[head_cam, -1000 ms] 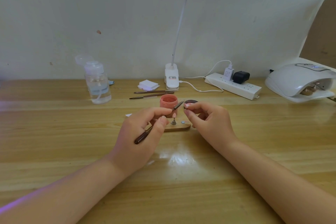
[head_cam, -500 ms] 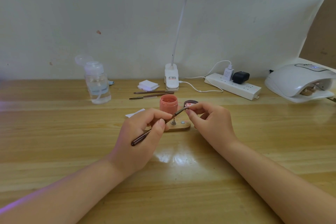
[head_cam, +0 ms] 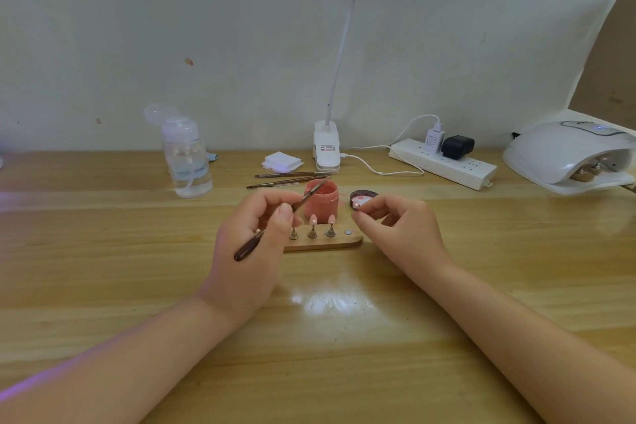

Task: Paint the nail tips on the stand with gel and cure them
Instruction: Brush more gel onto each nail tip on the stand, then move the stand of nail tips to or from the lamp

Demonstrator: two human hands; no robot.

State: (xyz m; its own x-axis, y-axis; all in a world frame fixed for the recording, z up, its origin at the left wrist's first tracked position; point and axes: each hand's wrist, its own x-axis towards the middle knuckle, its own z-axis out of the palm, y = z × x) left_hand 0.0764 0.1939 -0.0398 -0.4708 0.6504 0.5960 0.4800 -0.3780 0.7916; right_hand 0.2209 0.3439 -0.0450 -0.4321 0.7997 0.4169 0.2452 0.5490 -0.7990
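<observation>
The left hand has pulled back to about 9 o'clock of the wooden stand, and its brush has swung up, so the brush tip now sits at the mouth of the pink gel jar. A moment ago that tip was down by the nail tip held in the right hand. The fingers and thumb of the left hand pinch the brush near its middle. With that hand out of the way, three little posts show on the stand; two of them carry pink nail tips. The stand lies right in front of the jar, touching or almost touching it.

The right hand, at 3 o'clock of the stand, pinches something small and pale between finger and thumb; it looks like one more nail tip, next to the dark jar lid. I think the brush is going for more gel, so painting is not done.

The wooden surface also holds a clear pump bottle at 10 o'clock, spare brushes, a clip lamp at 12 o'clock, a power strip, and a white curing lamp at 2 o'clock. A plain white wall stands behind.
</observation>
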